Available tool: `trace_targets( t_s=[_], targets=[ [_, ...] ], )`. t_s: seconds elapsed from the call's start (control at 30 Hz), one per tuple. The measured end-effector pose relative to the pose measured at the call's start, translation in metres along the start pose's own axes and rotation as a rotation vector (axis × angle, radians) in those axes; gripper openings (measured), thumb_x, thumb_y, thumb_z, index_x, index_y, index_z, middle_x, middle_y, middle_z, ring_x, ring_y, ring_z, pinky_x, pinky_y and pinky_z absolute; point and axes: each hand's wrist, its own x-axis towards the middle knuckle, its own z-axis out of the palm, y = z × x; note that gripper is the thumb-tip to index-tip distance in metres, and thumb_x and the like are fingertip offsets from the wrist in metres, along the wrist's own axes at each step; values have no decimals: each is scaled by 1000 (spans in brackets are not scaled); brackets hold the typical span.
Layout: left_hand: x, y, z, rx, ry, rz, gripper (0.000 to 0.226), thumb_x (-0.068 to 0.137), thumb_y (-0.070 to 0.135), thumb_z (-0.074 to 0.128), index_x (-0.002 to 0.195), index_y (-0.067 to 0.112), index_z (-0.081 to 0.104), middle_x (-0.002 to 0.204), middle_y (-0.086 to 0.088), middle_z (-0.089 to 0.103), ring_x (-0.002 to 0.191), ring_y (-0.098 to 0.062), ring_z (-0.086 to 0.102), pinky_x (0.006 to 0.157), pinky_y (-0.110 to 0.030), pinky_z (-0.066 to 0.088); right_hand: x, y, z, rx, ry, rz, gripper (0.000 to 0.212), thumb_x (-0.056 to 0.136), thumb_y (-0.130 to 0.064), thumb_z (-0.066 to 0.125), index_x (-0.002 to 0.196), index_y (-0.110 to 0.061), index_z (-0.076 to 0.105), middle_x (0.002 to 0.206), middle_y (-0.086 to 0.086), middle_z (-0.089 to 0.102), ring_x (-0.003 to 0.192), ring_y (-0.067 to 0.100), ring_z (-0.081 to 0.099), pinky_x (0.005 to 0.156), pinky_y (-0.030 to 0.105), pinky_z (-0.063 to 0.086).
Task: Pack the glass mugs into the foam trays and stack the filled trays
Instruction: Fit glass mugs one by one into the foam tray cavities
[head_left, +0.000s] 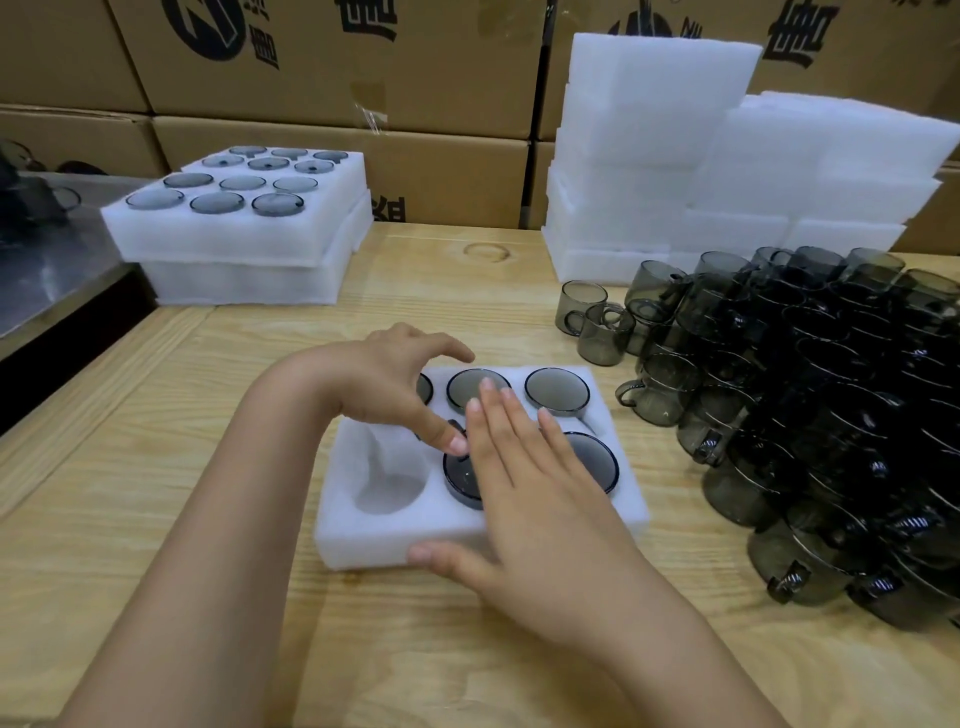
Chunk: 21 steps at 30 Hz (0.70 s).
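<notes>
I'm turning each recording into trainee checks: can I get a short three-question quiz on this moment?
1. True or false: the front-left pocket of the near tray is empty.
2. Multiple choice: the loose mugs lie A) left of the tray, B) right of the tray, C) on top of the boxes.
3. Short answer: how many of the tray's pockets hold a mug?

Key: 1 true; 2 B; 3 five, the back-left one partly hidden by a hand.
</notes>
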Motion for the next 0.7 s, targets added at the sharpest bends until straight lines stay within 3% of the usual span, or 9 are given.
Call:
trace_targets(
  t_s=[0.07, 0.23, 0.33, 0.43, 0.53, 0.63, 0.7],
  targets=[
    [2, 1, 2, 54, -25, -36, 103, 60, 57, 81, 144, 50, 21, 154, 11, 17, 141, -19, 21, 115, -44, 23, 0, -1, 1, -67, -33, 20, 104, 77, -79, 17, 145, -11, -24, 149, 4, -37, 135, 13, -38, 110, 35, -27],
    [7, -5, 8, 5, -85, -131, 114, 60, 62, 77, 149, 46, 7, 159, 9, 8, 146, -19, 14, 115, -42, 24, 5, -2, 2, -184, -116, 54, 113, 77, -79, 31, 145, -5, -19, 153, 12, -27, 140, 21, -30, 109, 43, -26],
    [7, -8, 12, -56, -24, -82, 112, 61, 59, 78, 149, 45, 10, 158, 9, 9, 145, -18, 14, 115, -40, 25, 6, -2, 2, -189, -144, 74, 114, 78, -78, 34, 145, -4, -21, 152, 13, -29, 140, 22, -28, 112, 42, -22],
    [0, -23, 21, -178, 58, 83, 96, 63, 58, 80, 143, 51, 26, 155, 17, 17, 143, -5, 15, 115, -34, 23, 6, -1, 2, -192, -156, 63, 112, 79, -77, 34, 144, -4, -21, 152, 15, -28, 141, 23, -26, 114, 40, -18],
    [-5, -44, 29, -665, 271, 262, 68, 62, 48, 78, 124, 54, 51, 143, 25, 41, 132, 10, 32, 104, -21, 33, 6, 0, 2, -200, -166, 50, 112, 79, -77, 34, 144, -5, -21, 152, 16, -28, 142, 23, -24, 115, 39, -16],
    [3, -59, 48, -1218, 535, 229, 40, 81, 14, 64, 119, 28, 60, 133, 3, 56, 122, -11, 53, 92, -26, 43, 6, 2, 2, -190, -200, 61, 114, 77, -79, 35, 144, -6, -22, 151, 14, -30, 142, 22, -24, 115, 39, -15],
    [8, -62, 62, -1337, 521, 178, 37, 83, 5, 61, 118, 17, 61, 131, -9, 58, 105, -20, 62, 83, -31, 49, 6, 4, 1, -182, -218, 58, 115, 76, -80, 33, 144, -7, -24, 151, 13, -31, 141, 20, -26, 116, 40, -14]
  ],
)
